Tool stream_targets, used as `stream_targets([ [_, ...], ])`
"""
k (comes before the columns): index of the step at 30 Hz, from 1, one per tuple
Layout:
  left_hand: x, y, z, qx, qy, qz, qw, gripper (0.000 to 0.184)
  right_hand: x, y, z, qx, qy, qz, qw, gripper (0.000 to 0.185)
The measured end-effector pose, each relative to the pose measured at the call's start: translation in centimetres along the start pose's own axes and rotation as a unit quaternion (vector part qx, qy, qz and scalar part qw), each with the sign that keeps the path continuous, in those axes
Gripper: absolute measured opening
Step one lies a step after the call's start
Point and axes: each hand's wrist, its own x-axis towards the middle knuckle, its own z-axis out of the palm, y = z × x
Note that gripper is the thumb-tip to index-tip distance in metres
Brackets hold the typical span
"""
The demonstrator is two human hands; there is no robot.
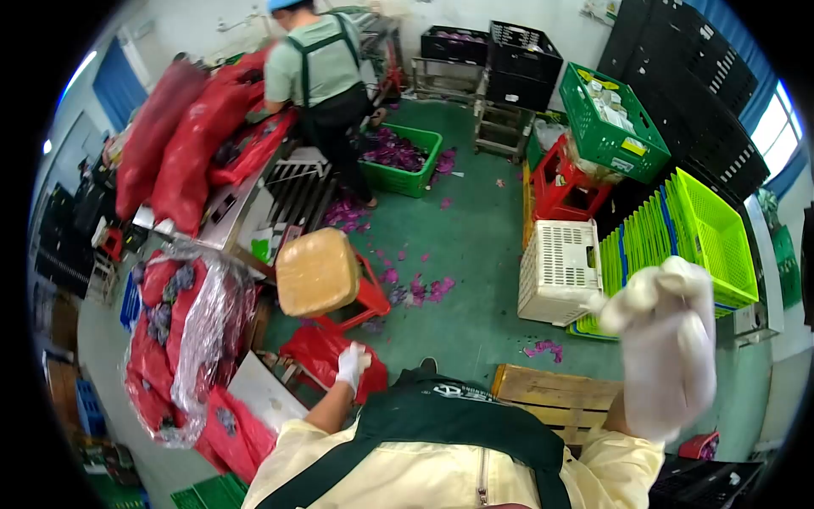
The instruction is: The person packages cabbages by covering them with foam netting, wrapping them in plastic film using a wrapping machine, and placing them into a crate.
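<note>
My left hand (349,365), in a white glove, is low at centre-left with its fingers drawn together. It is over a crumpled red bag (316,351); whether it grips the bag is hidden. My right hand (666,343), in a whitish glove, is raised close to the camera on the right. Its fingers are curled inward, and what they hold, if anything, cannot be made out. Behind that hand is a row of nested lime-green baskets (716,242). Above my left hand stands a red stool (366,297) with a tan padded seat (317,273).
Red sacks (193,140) lie on a table at the left, near a person (315,76). A green crate (403,181) holds purple leaves, with more scattered on the floor. A white crate (560,273) and wooden pallet (551,389) are at centre-right.
</note>
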Motion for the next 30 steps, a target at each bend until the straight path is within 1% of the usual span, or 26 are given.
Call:
stream_targets([
  [1,1.2,10.5,-1.0,-0.362,0.007,-0.16,0.918,0.041,1.0,1.6,-3.5,-0.084,0.1,0.004,0.991,0.028],
  [2,4.8,16.3,-2.3,-0.362,0.001,-0.149,0.92,0.04,2.1,3.1,-6.9,-0.123,0.156,0.045,0.979,0.029],
  [3,9.5,20.4,-2.2,-0.35,-0.02,-0.129,0.928,0.042,2.8,5.1,-10.8,-0.161,0.212,0.087,0.96,0.029],
  [5,16.5,29.9,-2.6,-0.322,-0.046,-0.096,0.941,0.044,3.4,10.8,-18.7,-0.224,0.302,0.188,0.908,0.03],
  [7,23.2,36.4,-1.7,-0.322,-0.066,-0.051,0.943,0.046,2.8,16.7,-26.7,-0.144,0.344,0.266,0.889,0.029],
  [9,27.7,41.9,-1.3,-0.344,-0.077,-0.036,0.935,0.049,2.6,23.1,-33.1,-0.104,0.419,0.335,0.838,0.029],
  [11,31.8,43.6,0.5,-0.338,-0.061,-0.046,0.938,0.052,5.0,28.3,-38.0,-0.06,0.383,0.412,0.825,0.03],
  [12,33.8,43.4,1.2,-0.305,-0.054,-0.079,0.947,0.054,6.6,31.6,-40.6,-0.042,0.355,0.428,0.83,0.029],
  [13,37.2,40.7,2.1,-0.317,-0.087,-0.12,0.937,0.055,8.9,34.4,-42.5,-0.02,0.327,0.442,0.835,0.027],
  [14,40.8,36.4,2.7,-0.372,-0.147,-0.187,0.897,0.056,12.5,35.9,-43.0,-0.039,0.314,0.451,0.835,0.026],
  [15,42.5,33.7,2.7,-0.358,-0.142,-0.241,0.891,0.06,16.2,37.7,-43.3,-0.055,0.296,0.465,0.832,0.024],
  [16,41.5,35.7,1.3,-0.275,-0.098,-0.282,0.914,0.063,19.7,40.0,-43.8,-0.101,0.26,0.45,0.849,0.024],
  [17,42.7,34.2,0.6,-0.262,-0.074,-0.324,0.906,0.064,23.4,42.3,-44.5,-0.15,0.206,0.437,0.863,0.023],
  [18,43.3,33.3,-0.5,-0.276,-0.041,-0.346,0.896,0.063,26.7,44.2,-45.3,-0.177,0.151,0.438,0.869,0.025],
  [19,44.0,32.0,-1.3,-0.294,-0.004,-0.357,0.887,0.063,30.1,45.6,-45.8,-0.175,0.114,0.445,0.871,0.025],
  [21,46.2,30.7,-2.8,-0.336,0.052,-0.387,0.857,0.063,37.6,48.8,-47.0,-0.26,0.051,0.435,0.861,0.024],
  [24,50.9,30.9,-4.4,-0.394,0.107,-0.415,0.813,0.064,46.2,53.7,-49.4,-0.252,0.027,0.415,0.874,0.024],
  [25,52.6,31.9,-4.9,-0.404,0.126,-0.407,0.809,0.064,49.0,54.5,-50.0,-0.239,0.031,0.415,0.877,0.025],
  [26,57.7,26.6,-3.1,-0.448,0.122,-0.387,0.797,0.065,51.6,55.6,-50.9,-0.256,0.036,0.418,0.871,0.025],
  [27,61.6,25.4,-2.6,-0.491,0.117,-0.367,0.781,0.066,53.4,57.0,-51.7,-0.274,0.046,0.418,0.865,0.025],
  [28,63.5,27.1,-3.8,-0.469,0.104,-0.392,0.785,0.066,55.5,57.1,-52.4,-0.292,0.046,0.428,0.854,0.026],
  [29,66.7,30.9,-4.5,-0.455,0.092,-0.395,0.793,0.066,57.4,58.3,-53.3,-0.265,0.072,0.431,0.859,0.027],
  [30,70.2,34.2,-5.0,-0.448,0.081,-0.382,0.804,0.066,59.4,59.1,-54.0,-0.259,0.074,0.434,0.86,0.027],
])
